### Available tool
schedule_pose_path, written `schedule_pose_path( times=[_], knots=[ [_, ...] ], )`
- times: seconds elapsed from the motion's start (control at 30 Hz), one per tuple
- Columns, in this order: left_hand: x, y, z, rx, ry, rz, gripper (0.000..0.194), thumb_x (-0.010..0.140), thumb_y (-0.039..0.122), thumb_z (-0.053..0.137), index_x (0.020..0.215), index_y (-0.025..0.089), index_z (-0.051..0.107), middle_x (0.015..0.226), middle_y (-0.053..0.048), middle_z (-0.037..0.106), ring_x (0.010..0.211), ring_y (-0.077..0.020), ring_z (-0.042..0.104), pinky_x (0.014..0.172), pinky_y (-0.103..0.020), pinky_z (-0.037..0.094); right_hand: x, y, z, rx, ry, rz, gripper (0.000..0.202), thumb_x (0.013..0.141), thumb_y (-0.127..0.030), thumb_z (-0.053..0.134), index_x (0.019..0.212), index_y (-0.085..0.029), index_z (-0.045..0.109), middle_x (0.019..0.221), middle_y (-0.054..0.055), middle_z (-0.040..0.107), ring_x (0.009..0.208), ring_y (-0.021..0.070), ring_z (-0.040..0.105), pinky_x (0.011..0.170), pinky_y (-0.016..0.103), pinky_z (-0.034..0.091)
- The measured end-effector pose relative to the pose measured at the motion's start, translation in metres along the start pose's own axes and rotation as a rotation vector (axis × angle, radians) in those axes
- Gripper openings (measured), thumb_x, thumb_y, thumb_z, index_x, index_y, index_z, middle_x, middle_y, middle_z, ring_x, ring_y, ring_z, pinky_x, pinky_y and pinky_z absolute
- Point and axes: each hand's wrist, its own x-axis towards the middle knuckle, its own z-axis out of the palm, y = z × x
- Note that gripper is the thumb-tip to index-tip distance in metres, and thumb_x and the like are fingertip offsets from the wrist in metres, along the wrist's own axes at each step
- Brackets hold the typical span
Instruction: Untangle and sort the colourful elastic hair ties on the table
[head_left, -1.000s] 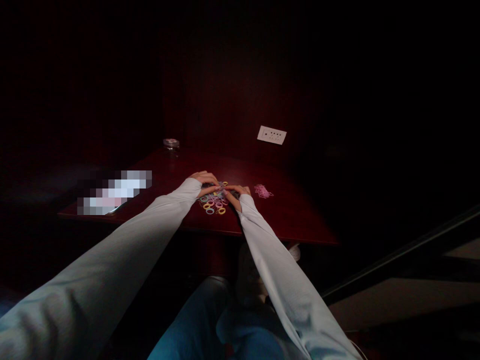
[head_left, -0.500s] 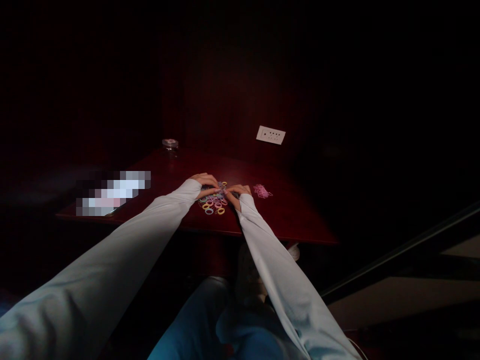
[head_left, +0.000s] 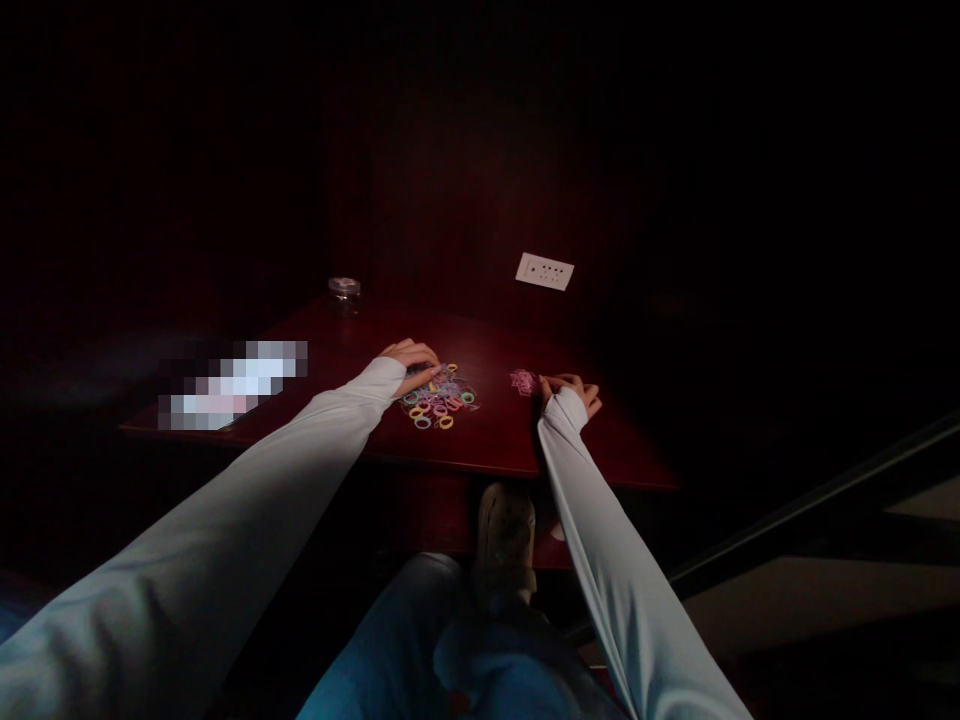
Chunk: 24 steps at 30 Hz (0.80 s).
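My left hand (head_left: 414, 362) rests at the far left side of a mixed heap of small coloured hair ties (head_left: 442, 405), in yellow, pink, mint and purple. Its fingers are stretched out, with the thumb a little apart below them. To the right, a smaller pile of thin pink elastic bands (head_left: 523, 382) lies by itself. My right hand (head_left: 571, 390) is at this pile's right edge, thumb and forefinger pinched together and the other fingers fanned out. Anything between those fingertips is too small to make out.
Both piles lie on a dark red table (head_left: 480, 445). A clear lidded jar (head_left: 344, 292) stands at the back left. A blurred-out bright flat object (head_left: 232, 385) lies at the left edge. A white wall socket (head_left: 545, 271) is behind. My shoe (head_left: 506, 530) shows under the table.
My right hand has left the mixed heap and moved right to the pink pile. My left hand has stayed at the heap, which now shows more openly.
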Motion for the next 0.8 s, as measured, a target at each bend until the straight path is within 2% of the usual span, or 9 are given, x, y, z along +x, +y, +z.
schedule_pose_path(
  times=[0.13,0.3,0.37,0.5,0.6,0.7,0.8],
  knots=[
    [-0.001,0.001,0.000,0.021,0.017,-0.022,0.034,0.098,0.045,0.047,0.094,0.023,0.073,0.103,-0.004,0.074,0.093,-0.0216,0.059,0.087,-0.037,0.042,0.001,0.005,0.004,-0.011,-0.019,0.017,0.029,0.090,-0.048,0.061,0.096,-0.028,0.082,0.125,0.006,0.067,0.117,0.0319,0.039,0.096,0.045,0.025],
    [0.000,-0.002,-0.003,0.039,0.031,-0.066,0.032,0.098,0.044,0.048,0.098,0.024,0.073,0.107,-0.005,0.073,0.099,-0.0230,0.058,0.094,-0.040,0.043,0.000,0.004,0.016,0.152,0.183,0.252,0.039,0.097,-0.047,0.046,0.090,-0.027,0.079,0.118,0.003,0.071,0.116,0.0288,0.045,0.099,0.045,0.028],
    [0.000,-0.008,-0.001,0.048,0.048,-0.118,0.032,0.098,0.044,0.047,0.105,0.025,0.072,0.116,-0.005,0.071,0.107,-0.0242,0.056,0.101,-0.042,0.042,0.001,0.004,0.017,0.195,0.219,0.281,0.043,0.099,-0.046,0.041,0.091,-0.029,0.079,0.116,0.003,0.071,0.115,0.0286,0.047,0.100,0.046,0.028],
    [-0.004,-0.023,0.012,0.047,0.092,-0.286,0.037,0.101,0.047,0.041,0.121,0.029,0.066,0.139,-0.005,0.058,0.128,-0.0267,0.049,0.113,-0.045,0.038,0.000,0.000,0.013,0.214,0.208,0.209,0.049,0.099,-0.042,0.033,0.091,-0.031,0.079,0.114,0.003,0.070,0.113,0.0287,0.047,0.099,0.046,0.028],
    [-0.009,-0.029,0.023,-0.008,0.092,-0.375,0.045,0.102,0.055,0.034,0.132,0.031,0.059,0.148,-0.006,0.047,0.137,-0.0279,0.046,0.116,-0.045,0.039,-0.002,-0.004,0.008,0.204,0.182,0.141,0.051,0.100,-0.041,0.030,0.093,-0.029,0.079,0.115,0.005,0.069,0.114,0.0287,0.046,0.099,0.046,0.028],
    [-0.010,-0.028,0.029,-0.103,0.071,-0.380,0.051,0.103,0.057,0.029,0.136,0.029,0.056,0.151,-0.008,0.043,0.142,-0.0265,0.044,0.119,-0.041,0.038,-0.005,-0.010,0.005,0.209,0.119,0.011,0.052,0.101,-0.043,0.030,0.094,-0.028,0.079,0.115,0.006,0.068,0.114,0.0281,0.043,0.099,0.044,0.027],
    [-0.008,-0.023,0.029,-0.194,0.037,-0.301,0.052,0.104,0.053,0.024,0.135,0.027,0.057,0.152,-0.008,0.045,0.146,-0.0240,0.040,0.123,-0.041,0.032,-0.009,-0.016,0.005,0.198,0.069,-0.141,0.052,0.102,-0.044,0.031,0.093,-0.027,0.079,0.113,0.007,0.068,0.111,0.0270,0.042,0.098,0.043,0.028]
  ],
)
